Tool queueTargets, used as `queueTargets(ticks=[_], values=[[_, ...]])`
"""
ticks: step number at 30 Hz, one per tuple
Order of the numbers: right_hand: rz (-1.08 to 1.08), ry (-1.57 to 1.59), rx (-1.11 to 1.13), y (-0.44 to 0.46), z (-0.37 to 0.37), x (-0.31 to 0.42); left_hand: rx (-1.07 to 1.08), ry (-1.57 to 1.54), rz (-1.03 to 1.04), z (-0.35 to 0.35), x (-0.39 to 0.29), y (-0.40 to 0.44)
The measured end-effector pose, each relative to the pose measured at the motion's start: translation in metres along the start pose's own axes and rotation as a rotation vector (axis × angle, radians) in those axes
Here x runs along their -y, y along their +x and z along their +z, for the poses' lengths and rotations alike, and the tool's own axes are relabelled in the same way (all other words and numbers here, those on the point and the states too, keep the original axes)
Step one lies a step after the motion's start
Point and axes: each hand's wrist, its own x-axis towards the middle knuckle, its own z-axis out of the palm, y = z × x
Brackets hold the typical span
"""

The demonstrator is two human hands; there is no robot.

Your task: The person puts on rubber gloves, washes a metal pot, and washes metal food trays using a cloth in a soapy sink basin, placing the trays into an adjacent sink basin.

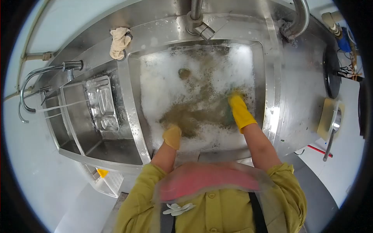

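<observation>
A large steel sink (134,89) holds murky water (194,112) covered in patches of white foam (155,77). My left hand (172,136), in a pale yellow rubber glove, reaches into the water near the front edge; its fingers are hidden below the surface. Farther right, my right hand (240,110) wears a brighter yellow glove and dips in up to the fingers, which the foam and water hide. A faint greenish patch shows in the water beside it; what it is I cannot make out. Whether either hand holds anything is hidden.
To the left, a compartment tray (105,103) lies in a second sink (79,116) under a running tap (33,77). A cloth glove (119,42) rests on the back ledge. Another faucet (199,25) overhangs the foamy sink. A ladle (334,130) and a board (325,118) are at right.
</observation>
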Motion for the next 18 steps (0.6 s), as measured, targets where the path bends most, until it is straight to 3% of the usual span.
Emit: queueTargets(ticks=[3, 7, 10, 13, 18], values=[[-0.086, -0.18, -0.028, -0.006, 0.024, 0.021, 0.251, -0.383, -0.191, -0.013, -0.003, 0.003], [-0.221, -0.545, -0.094, -0.017, 0.073, 0.071, 0.277, -0.566, -0.298, -0.018, -0.003, 0.023], [-0.366, -0.158, -0.129, -0.065, 0.064, 0.075, 0.265, -0.651, -0.336, -0.017, -0.003, 0.038], [-0.469, 0.205, 0.011, -0.108, 0.04, 0.03, 0.241, -0.739, -0.376, -0.014, 0.002, 0.053], [-0.177, 0.613, 0.274, -0.087, -0.001, -0.024, 0.204, -0.921, -0.444, -0.004, 0.01, 0.065]])
